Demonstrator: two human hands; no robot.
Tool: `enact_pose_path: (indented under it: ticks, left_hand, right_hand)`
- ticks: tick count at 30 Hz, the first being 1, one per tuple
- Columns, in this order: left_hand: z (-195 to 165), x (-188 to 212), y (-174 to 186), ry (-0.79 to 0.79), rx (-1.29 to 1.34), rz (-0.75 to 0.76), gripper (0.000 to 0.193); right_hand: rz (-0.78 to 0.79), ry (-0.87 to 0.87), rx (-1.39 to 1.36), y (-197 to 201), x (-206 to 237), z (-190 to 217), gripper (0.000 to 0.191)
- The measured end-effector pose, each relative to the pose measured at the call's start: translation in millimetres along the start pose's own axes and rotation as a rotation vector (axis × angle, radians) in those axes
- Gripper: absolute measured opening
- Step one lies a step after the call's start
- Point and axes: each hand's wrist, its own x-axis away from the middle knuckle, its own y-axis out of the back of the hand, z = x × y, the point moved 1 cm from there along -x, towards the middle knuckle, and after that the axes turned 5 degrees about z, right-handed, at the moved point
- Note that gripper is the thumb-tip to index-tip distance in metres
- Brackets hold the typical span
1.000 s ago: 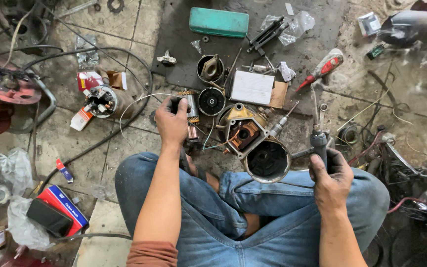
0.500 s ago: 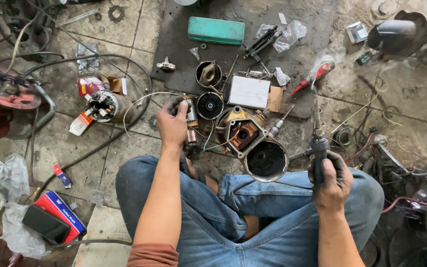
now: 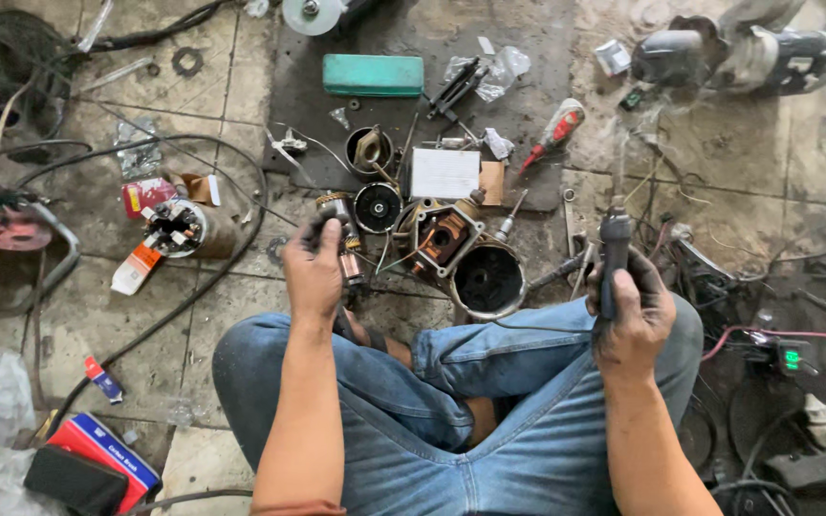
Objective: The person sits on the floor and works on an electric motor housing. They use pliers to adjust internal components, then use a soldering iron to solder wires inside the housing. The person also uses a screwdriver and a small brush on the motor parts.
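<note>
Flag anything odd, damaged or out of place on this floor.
Smoke rises from the tip of the soldering iron in the right hand. The motor housing lies open among loose parts. The left hand grips a small armature. Nothing spilled.

Left hand (image 3: 313,272): skin smeared with dark grease, matt; closed around a motor armature (image 3: 344,244) of dull grey metal with a copper-coloured band, oily.
Right hand (image 3: 635,315): grimy skin, matt; wrapped around a soldering iron (image 3: 614,250) with a dark matt handle, plastic or rubber by its look, and a thin metal tip above the grip.
Motor housing (image 3: 487,277), between the two grips: cast grey metal, dull, blackened with soot inside.
Paper pad (image 3: 445,173), beyond the left grip: white paper, matt, backed by brown card.
Case (image 3: 373,75), far beyond the grips: teal plastic, smooth, dusty.
Jeans (image 3: 470,420), below both grips: blue denim cloth, worn.
Floor (image 3: 107,315): tile, rough, stained.
</note>
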Motion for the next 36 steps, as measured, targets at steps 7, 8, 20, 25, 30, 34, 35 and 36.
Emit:
enact_pose_path:
  ticks: [7, 8, 20, 25, 30, 34, 35, 36]
  left_hand:
    - [-49.8, 74.3, -15.3, -0.159, -0.055, -0.173, 0.014]
    - [-58.2, 92.7, -19.0, -0.22, -0.213, -0.144, 0.012]
    - [-108.7, 175.0, -22.1, -0.087, -0.183, 0.297, 0.037]
    - [-104.0, 158.9, 7.8, 0.043, -0.118, 0.244, 0.034]
    - [-90.5, 124.3, 35.8, 0.11, -0.166, 0.07, 0.034]
    - [-87.8, 39.0, 90.2, 0.069, -0.484, -0.095, 0.023]
    - [-87.7, 12.7, 103.0, 0.068, -0.612, -0.162, 0.025]
    - [-87.4, -16.4, 112.0, 0.025, -0.665, -0.157, 0.024]
  right_hand:
    - [0.075, -0.038, -0.053, -0.6, 32.4, 36.0, 0.044]
    - [0.082, -0.082, -0.036, -4.7, 41.0, 38.2, 0.046]
    - [0.528, -0.223, 0.019, -151.4, 82.8, 13.5, 0.055]
    - [0.685, -0.137, 0.193, -183.7, 81.2, 7.5, 0.048]
    - [0.753, -0.038, 0.27, -166.7, 84.5, 4.7, 0.041]
    - [0.644, -0.236, 0.215, -119.6, 82.4, 8.0, 0.031]
    - [0.601, -0.241, 0.258, -105.4, 81.6, 10.5, 0.03]
    - [0.559, -0.248, 0.299, -92.3, 80.8, 12.1, 0.029]
